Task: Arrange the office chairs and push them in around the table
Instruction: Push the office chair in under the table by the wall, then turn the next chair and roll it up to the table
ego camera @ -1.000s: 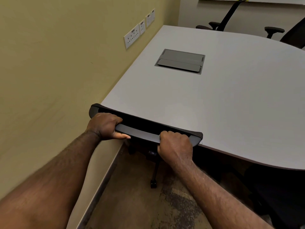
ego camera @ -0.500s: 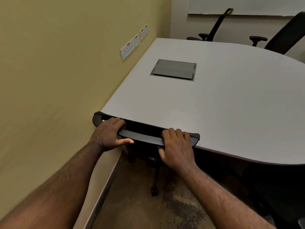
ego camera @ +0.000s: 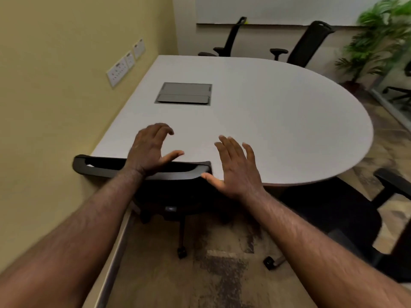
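A black office chair (ego camera: pixel 97 167) stands tucked against the near edge of the grey table (ego camera: pixel 278 121), its top rail level with the tabletop and its seat hidden underneath. My left hand (ego camera: pixel 151 150) hovers open just above the rail, fingers spread. My right hand (ego camera: pixel 235 167) is open too, lifted off the rail at its right end. A second dark chair (ego camera: pixel 347 216) sits at the lower right, partly under the table's curved edge. Two more black chairs (ego camera: pixel 309 45) stand at the far side, one of them (ego camera: pixel 231 38) near the back wall.
A yellow wall (ego camera: pixel 55 96) with sockets runs close along the left. A grey cable hatch (ego camera: pixel 184 93) is set into the tabletop. A green plant (ego camera: pixel 378 38) stands at the far right. Patterned carpet lies below, with chair castors (ego camera: pixel 181 253) on it.
Both hands have let go of the chair's top rail and lifted up with fingers spread. The view has pulled back and turned right, showing more of the table and room.
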`<state>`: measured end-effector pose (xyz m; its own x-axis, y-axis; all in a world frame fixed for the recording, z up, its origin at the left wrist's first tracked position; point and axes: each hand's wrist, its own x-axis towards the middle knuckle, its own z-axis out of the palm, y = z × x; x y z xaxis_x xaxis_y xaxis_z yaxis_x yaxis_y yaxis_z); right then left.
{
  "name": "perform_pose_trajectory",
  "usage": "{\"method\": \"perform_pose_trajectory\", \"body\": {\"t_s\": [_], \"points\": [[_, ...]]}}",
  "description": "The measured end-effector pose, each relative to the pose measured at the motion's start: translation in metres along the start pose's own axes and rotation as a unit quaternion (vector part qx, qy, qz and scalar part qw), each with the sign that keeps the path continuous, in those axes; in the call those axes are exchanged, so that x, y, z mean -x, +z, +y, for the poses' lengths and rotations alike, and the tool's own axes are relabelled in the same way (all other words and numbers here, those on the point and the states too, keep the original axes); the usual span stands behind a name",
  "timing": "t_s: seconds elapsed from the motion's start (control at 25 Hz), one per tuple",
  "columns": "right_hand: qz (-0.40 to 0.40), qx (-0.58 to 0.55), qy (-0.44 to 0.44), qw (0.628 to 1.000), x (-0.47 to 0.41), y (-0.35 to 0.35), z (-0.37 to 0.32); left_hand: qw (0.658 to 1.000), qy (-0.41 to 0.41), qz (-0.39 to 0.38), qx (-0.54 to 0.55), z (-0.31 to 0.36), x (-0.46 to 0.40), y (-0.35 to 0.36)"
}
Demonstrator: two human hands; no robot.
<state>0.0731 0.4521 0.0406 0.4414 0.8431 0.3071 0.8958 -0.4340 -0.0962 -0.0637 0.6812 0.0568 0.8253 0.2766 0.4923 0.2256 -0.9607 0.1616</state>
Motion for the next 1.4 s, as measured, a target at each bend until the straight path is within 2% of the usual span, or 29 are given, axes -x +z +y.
{"method": "perform_pose_trajectory", "body": {"t_s": [0.28, 0.6, 0.88, 1.12, 1.24, 1.4], "points": [[0.054, 0.058, 0.092, 0.993, 0.058, -0.053, 0.115, 0.997, 0.070, 0.025, 0.030, 0.116, -0.064, 0.037], [0.070, 0.079, 0.179, 0.978, 0.175, -0.112, 0.257, 0.988, 0.137, 0.001, 0.071, 0.302, -0.112, 0.094], [0.078, 0.074, 0.255, 0.961, 0.275, -0.129, 0.348, 0.976, 0.187, -0.042, 0.103, 0.438, -0.123, 0.147], [0.065, 0.063, 0.304, 0.949, 0.323, -0.118, 0.388, 0.964, 0.218, -0.088, 0.122, 0.504, -0.131, 0.193], [0.045, 0.051, 0.317, 0.946, 0.338, -0.097, 0.399, 0.959, 0.226, -0.107, 0.132, 0.519, -0.130, 0.220], [0.001, 0.024, 0.339, 0.940, 0.347, -0.058, 0.412, 0.948, 0.226, -0.178, 0.136, 0.526, -0.124, 0.265]]}}
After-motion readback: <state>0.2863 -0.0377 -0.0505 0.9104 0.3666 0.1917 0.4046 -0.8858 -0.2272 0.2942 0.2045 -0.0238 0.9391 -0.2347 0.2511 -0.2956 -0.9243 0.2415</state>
